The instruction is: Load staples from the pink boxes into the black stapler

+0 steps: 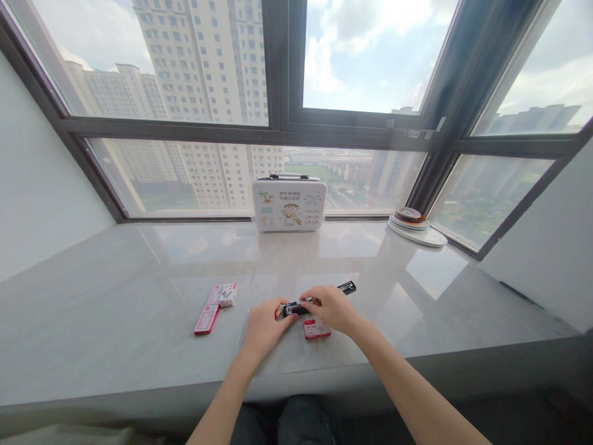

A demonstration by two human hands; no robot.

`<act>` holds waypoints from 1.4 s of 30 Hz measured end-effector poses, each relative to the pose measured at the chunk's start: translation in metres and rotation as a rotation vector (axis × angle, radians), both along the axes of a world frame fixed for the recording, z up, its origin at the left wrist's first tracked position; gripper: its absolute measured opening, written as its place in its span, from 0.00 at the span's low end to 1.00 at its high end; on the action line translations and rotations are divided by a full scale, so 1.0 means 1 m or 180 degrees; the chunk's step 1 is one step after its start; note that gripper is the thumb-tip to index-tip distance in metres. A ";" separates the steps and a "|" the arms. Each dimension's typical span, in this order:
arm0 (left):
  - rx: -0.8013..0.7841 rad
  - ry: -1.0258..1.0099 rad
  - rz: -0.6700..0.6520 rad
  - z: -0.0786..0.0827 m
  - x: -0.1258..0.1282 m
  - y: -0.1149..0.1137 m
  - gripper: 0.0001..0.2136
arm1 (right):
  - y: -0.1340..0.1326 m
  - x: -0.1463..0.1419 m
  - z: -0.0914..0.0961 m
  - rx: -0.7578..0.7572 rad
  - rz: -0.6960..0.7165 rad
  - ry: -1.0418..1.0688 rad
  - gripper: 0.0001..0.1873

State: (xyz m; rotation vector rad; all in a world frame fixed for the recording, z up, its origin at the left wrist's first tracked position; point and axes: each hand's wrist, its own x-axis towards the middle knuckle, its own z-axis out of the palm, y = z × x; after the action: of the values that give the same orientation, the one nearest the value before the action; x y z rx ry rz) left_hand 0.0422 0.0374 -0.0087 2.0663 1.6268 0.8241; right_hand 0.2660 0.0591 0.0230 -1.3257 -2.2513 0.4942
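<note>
A black stapler (347, 287) lies unfolded across the sill in front of me, its far end sticking out to the right. My left hand (266, 324) grips its left end between thumb and fingers. Over the stapler's middle, my right hand (328, 306) has its fingers pinched together at the metal channel; what they hold, if anything, is too small to tell. Just below the right hand sits a small red and white box (317, 328). The right hand hides part of the stapler's middle.
To the left lie a flat pink-red box (207, 319) and a small white box (228, 295) beside another pink one. A white printed case (290, 205) stands against the window. Stacked plates (417, 232) are at the back right. The sill's front edge (393, 364) runs nearby.
</note>
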 end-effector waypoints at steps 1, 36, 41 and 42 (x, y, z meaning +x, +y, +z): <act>-0.0008 -0.0026 0.0004 0.000 0.002 -0.002 0.13 | 0.003 -0.002 0.000 -0.0025 0.0041 -0.0016 0.10; -0.0049 -0.0199 -0.0068 -0.007 -0.002 -0.001 0.10 | 0.023 0.024 0.006 -0.0742 0.0228 0.0681 0.21; -0.0007 -0.0202 -0.0047 -0.008 -0.003 0.000 0.08 | 0.020 0.004 0.003 -0.0696 0.0214 0.0362 0.13; 0.0016 -0.0210 -0.0035 -0.008 -0.004 0.000 0.07 | 0.019 0.002 0.004 -0.0683 0.0214 0.0296 0.12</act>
State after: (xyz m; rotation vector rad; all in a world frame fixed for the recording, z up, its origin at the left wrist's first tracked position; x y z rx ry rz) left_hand 0.0381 0.0372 -0.0166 2.0279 1.5786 0.8839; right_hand 0.2676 0.0783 0.0269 -1.3020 -2.2208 0.8244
